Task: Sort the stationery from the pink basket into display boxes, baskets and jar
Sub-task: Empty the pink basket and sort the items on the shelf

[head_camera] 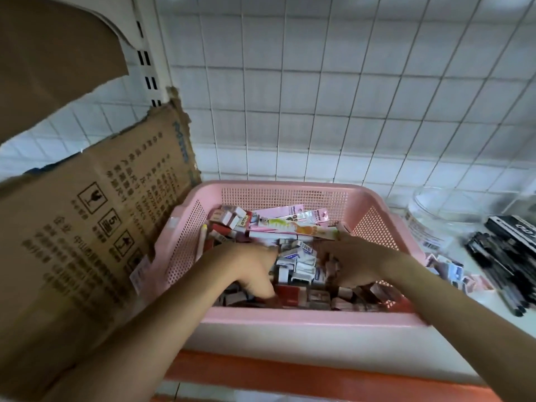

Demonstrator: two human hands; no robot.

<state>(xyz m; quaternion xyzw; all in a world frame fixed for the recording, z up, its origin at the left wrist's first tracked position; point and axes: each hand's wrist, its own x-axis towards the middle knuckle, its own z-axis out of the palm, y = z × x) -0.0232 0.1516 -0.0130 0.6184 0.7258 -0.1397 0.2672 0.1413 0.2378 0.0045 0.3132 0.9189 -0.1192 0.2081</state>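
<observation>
**Head view: both hands down in the pink basket**

Head view onto a pink basket of moulded plastic, rectangular with rounded corners, smooth broad rim, walls pierced in a fine square lattice. Sits on a white worktop with an orange front edge, hard against a white wire-grid back panel.

Heaped inside: small stationery boxes of printed card in white, blue, red and brown, tumbled at all angles, blurred too far to read. Across the far side, long flat pink packets with glossy printed faces, lying roughly level on the heap.

Left hand low in the near-left part of the basket, fingers curled down into the boxes, thumb tucked downward; closed on something or not, cannot tell. Right hand in the right-centre, palm down, fingers bent into the pile; grasp hidden by the knuckles and motion blur, so cannot tell either. Bare forearms crossing the near rim.

Left of the basket, touching its wall: a brown corrugated cardboard carton, torn ragged along the flap edge, printed with dark handling symbols and text.

Right of the basket: a clear round jar, wide-mouthed and transparent, with a label low on its side; a few loose small boxes on the worktop near it; further right, a bundle of black pens and a black box.
</observation>
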